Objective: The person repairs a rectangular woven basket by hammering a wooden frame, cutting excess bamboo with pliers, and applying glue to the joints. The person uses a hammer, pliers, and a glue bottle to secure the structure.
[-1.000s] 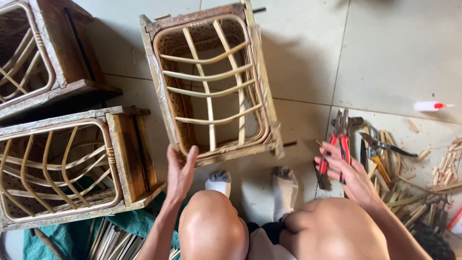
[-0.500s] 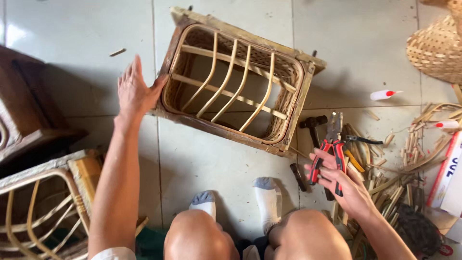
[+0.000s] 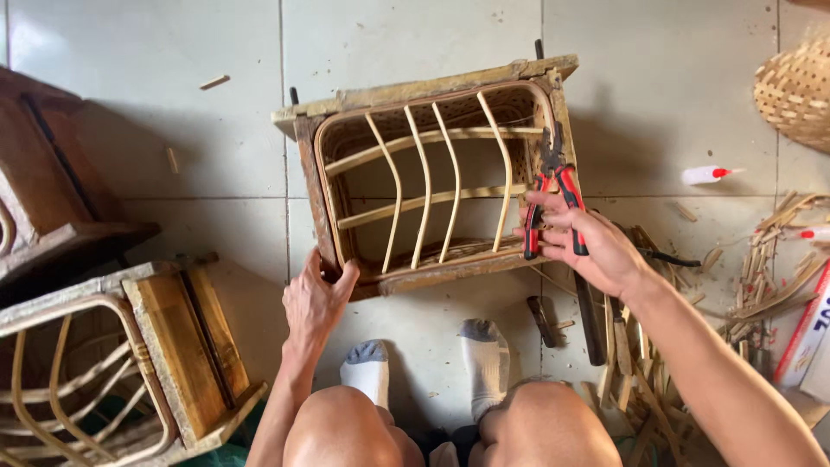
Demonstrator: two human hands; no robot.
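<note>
Red-handled pliers (image 3: pixel 553 203) now bite the slatted rattan-and-wood frame (image 3: pixel 432 186), left hand (image 3: pixel 316 294) steadying

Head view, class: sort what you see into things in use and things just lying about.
In use:
left hand gripping the wooden frame
right hand holding red-handled pliers

Lying about:
glue bottle
woven basket
cane offcuts
second frame

Woven basket (image 3: pixel 800 91) cut by right edge; pliers (image 3: pixel 553 203) handles partly hidden in right hand (image 3: pixel 588 246), perhaps
</note>
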